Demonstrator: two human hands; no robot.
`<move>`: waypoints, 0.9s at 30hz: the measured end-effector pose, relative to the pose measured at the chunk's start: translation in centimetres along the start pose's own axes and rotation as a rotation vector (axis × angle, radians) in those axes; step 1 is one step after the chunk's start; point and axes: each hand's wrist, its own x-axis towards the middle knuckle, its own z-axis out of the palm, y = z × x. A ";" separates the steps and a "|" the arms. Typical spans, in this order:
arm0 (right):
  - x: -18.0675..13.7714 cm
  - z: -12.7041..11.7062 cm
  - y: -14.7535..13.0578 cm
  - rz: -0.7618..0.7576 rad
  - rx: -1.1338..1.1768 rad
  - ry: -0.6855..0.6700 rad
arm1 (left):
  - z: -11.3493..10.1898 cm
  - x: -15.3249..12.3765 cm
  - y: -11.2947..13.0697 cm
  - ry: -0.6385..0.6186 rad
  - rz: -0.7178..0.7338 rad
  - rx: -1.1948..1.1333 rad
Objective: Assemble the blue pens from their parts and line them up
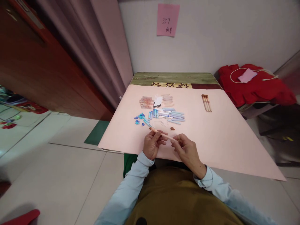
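Both hands hold one pink pen over the near edge of a table covered by a pink sheet. My left hand wraps the pen's middle, its brown tip pointing up-left. My right hand pinches the pen's other end. Just beyond lie blue pen barrels, small blue caps, a small brown cap, clear tubes, a fan of refills and pale pink parts.
Three pink pens with brown caps lie apart at the right of the sheet. A red cloth pile with a white cord sits right of the table. A curtain and wooden door stand left; a pink note hangs on the wall.
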 end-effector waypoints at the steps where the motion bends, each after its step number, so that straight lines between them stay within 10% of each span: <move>1: 0.0 -0.1 0.1 0.014 0.003 -0.016 | 0.0 0.0 0.0 -0.011 -0.001 0.010; 27: 0.2 0.2 0.1 0.039 0.056 -0.015 | 0.2 -0.4 -0.3 -0.060 0.060 0.136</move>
